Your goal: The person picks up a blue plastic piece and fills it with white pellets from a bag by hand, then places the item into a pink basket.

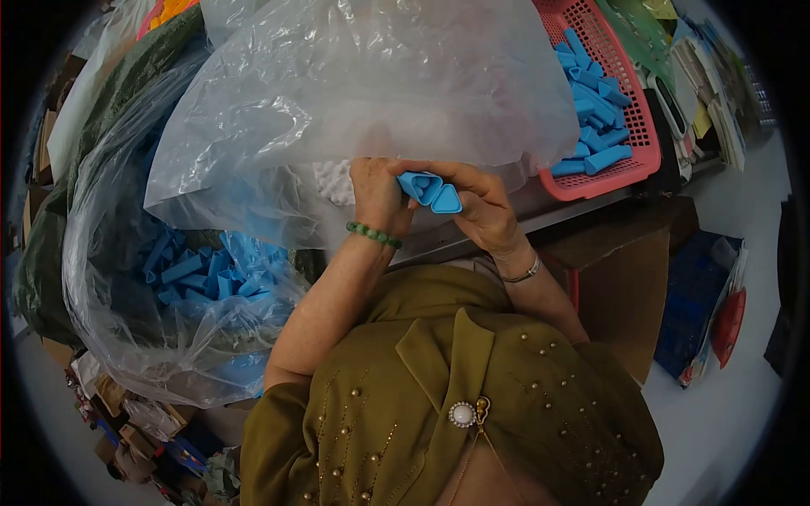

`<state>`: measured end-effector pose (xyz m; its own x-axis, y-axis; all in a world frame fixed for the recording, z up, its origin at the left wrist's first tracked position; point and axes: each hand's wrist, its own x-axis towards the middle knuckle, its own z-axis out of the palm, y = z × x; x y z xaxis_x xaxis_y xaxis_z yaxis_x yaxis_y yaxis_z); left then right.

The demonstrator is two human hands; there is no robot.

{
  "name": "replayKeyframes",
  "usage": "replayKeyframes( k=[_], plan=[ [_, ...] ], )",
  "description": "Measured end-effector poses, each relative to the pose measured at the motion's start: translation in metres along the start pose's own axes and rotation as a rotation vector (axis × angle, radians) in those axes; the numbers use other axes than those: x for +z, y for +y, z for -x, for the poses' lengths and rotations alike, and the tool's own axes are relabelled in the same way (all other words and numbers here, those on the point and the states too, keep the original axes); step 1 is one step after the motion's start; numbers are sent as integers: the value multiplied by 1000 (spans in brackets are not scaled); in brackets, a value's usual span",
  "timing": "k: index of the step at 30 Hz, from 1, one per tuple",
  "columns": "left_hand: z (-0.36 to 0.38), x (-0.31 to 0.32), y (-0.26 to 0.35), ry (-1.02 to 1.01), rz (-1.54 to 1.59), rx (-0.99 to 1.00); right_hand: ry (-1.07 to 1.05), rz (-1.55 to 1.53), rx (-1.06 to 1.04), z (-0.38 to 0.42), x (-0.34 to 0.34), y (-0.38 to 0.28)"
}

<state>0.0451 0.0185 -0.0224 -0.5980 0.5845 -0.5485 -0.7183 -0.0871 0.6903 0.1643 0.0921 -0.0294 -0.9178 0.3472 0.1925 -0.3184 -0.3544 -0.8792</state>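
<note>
Just in front of my chest, my left hand (377, 192) and my right hand (483, 207) are closed on small blue triangular plastic pieces. One blue triangular tube (413, 183) shows a hollow end, with something blue inside it. Against it sits a second blue triangular piece (446, 200), its triangular end facing me. The right fingers reach over the top of the pieces, with the thumb below. My left fingers are partly hidden behind the tube, and a green bead bracelet is on that wrist. A cloudy plastic bag (363, 93) hangs over the surface just beyond both hands.
Many similar blue pieces (202, 274) lie in a clear-lined sack (93, 278) at left. More blue pieces (597, 101) fill a pink basket (645, 160) at upper right. A cardboard box (629, 291) stands to the right, near a dark blue bag (696, 299).
</note>
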Motion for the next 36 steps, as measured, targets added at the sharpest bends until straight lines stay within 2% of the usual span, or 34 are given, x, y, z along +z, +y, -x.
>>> replayKeyframes(
  k=[2,4,8,11,13,16,19,23,25,26,28,29,31,32,34,35,36],
  plan=[
    [0,0,-4,-17,3,22,2,39,2,-1,0,-1],
    [-1,2,-7,49,34,86,105,-87,135,-2,5,-4],
    [-7,-5,-17,46,20,210,175,-157,150,-2,11,-2],
    [-16,-12,-21,21,-68,321,209,-55,68,-1,26,-2],
    [-13,-2,-18,42,-1,349,347,159,-17,-2,35,-4],
    [-18,-5,-21,2,-59,438,378,253,-21,-3,36,-3],
    [-19,-3,-25,113,-98,452,409,293,41,-2,34,-2],
    [-8,1,-16,233,-204,391,414,174,-20,-1,32,3],
    [-2,3,-5,81,-196,389,350,-60,-15,-3,30,-3],
    [-1,4,-5,83,-198,394,346,-64,-17,-1,30,-5],
    [1,7,-8,33,-211,496,343,153,-104,5,31,-13],
    [1,4,-10,40,-213,505,334,147,-107,9,32,-21],
    [1,-3,-16,-203,-178,399,208,561,-259,22,30,-46],
    [6,-4,-16,-194,-178,404,232,530,-271,30,28,-60],
    [18,-9,-14,-61,-317,214,342,450,-337,48,16,-88],
    [21,-16,-13,-20,-319,241,421,382,-391,55,4,-100],
    [24,-27,-12,-105,-498,325,500,376,-361,68,-15,-118]
  ],
)
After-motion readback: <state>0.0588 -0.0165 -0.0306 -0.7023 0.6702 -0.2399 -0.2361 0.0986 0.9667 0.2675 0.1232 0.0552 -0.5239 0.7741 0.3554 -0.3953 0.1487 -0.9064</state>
